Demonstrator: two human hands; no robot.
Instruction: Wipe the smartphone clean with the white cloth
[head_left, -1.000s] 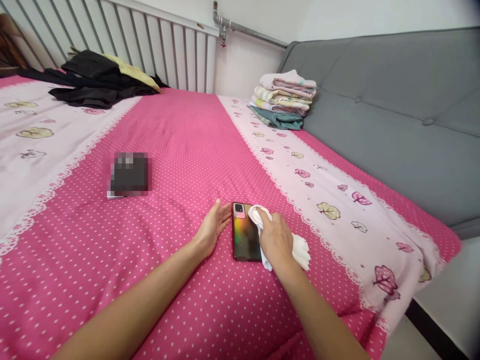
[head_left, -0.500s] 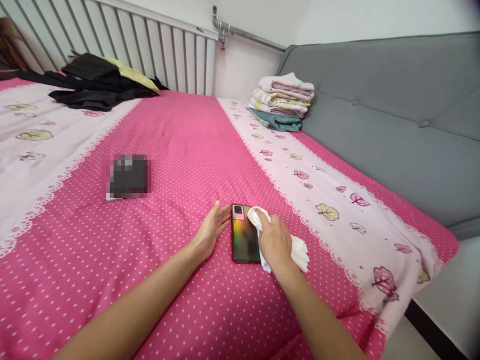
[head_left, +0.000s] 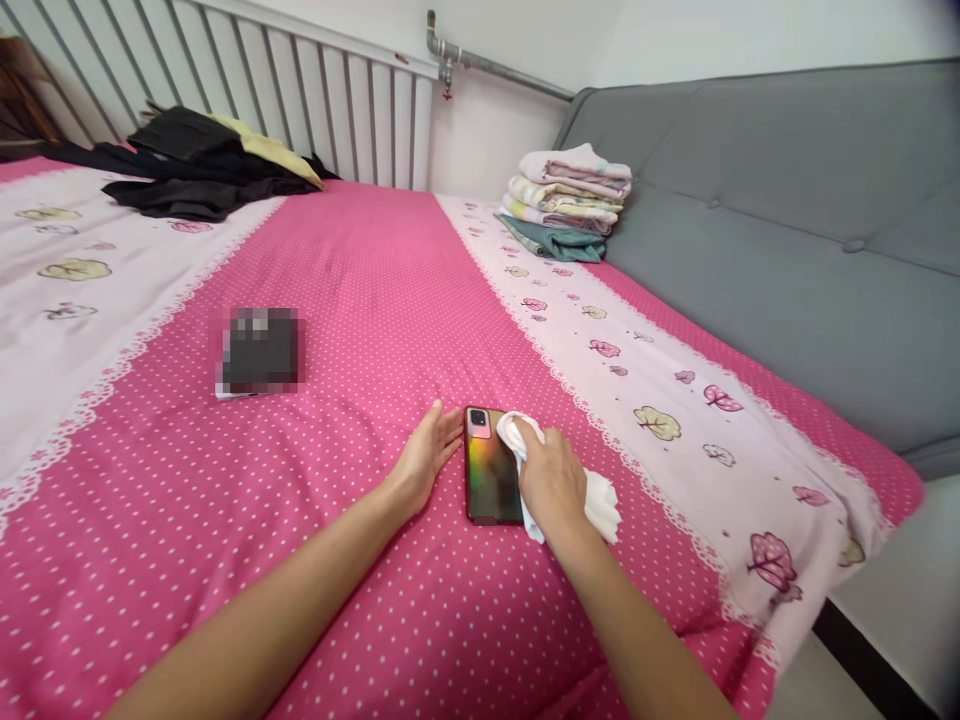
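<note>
A smartphone (head_left: 493,475) lies back up on the pink dotted bedspread (head_left: 360,300), its camera block at the upper left corner. My right hand (head_left: 551,475) grips a bunched white cloth (head_left: 602,505) and presses it on the phone's right side, covering that edge. Beside the phone's left edge rests my left hand (head_left: 426,455), fingers stretched out with the tips close to the case. Whether those fingertips touch the phone I cannot tell.
Farther left on the bed is a dark, pixelated object (head_left: 261,350). Dark clothes (head_left: 195,165) lie in a heap by the white radiator (head_left: 360,110). A folded stack of cloths (head_left: 570,200) stands against the grey headboard (head_left: 765,190).
The whole view has shifted very slightly. Both hands, the cloth and the phone keep nearly the same places relative to each other.
</note>
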